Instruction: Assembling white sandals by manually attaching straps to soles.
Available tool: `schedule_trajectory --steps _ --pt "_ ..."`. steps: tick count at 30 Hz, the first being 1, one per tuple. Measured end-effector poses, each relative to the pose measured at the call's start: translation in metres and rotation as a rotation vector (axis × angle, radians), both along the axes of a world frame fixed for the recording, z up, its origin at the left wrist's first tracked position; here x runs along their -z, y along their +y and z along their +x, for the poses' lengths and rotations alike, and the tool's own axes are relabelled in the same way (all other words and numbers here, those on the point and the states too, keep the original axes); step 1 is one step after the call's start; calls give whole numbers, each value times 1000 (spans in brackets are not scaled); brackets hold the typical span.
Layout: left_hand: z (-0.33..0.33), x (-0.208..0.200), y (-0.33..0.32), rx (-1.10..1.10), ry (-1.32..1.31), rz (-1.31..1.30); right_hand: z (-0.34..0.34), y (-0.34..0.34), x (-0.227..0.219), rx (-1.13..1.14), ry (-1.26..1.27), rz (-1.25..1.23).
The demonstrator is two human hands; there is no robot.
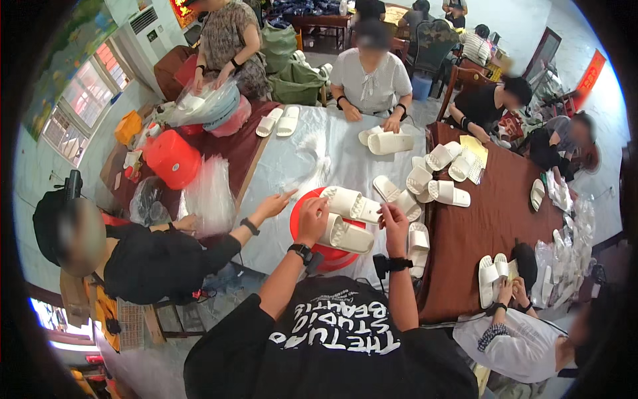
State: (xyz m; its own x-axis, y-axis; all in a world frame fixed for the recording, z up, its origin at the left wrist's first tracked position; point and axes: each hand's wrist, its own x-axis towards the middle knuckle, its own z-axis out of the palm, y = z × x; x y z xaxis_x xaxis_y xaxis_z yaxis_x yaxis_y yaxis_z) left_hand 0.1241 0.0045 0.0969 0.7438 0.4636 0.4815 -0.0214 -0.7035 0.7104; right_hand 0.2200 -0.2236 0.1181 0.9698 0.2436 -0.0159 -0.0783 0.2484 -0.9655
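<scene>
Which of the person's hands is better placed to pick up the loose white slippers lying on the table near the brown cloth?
Probably the right hand: the loose slippers lie just beyond it, while the left hand rests on the lower slipper over the red basin.

A single head-worn fisheye view looks steeply down from above the person's shoulders, close over the surface (292, 159), edges bending toward the dark rim

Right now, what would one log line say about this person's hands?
left hand: on lower white slipper | right hand: gripping upper white slipper | under them: red basin | table: more slippers
</scene>
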Motion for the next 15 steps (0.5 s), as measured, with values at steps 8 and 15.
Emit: schedule_trajectory --steps 8,15 --pt "-1 -14 7 -165 -75 -314 4 -17 -15 19 -20 162" --pt "-5 1 21 -28 -337 -938 -7 -21 -21 -223 8 138"
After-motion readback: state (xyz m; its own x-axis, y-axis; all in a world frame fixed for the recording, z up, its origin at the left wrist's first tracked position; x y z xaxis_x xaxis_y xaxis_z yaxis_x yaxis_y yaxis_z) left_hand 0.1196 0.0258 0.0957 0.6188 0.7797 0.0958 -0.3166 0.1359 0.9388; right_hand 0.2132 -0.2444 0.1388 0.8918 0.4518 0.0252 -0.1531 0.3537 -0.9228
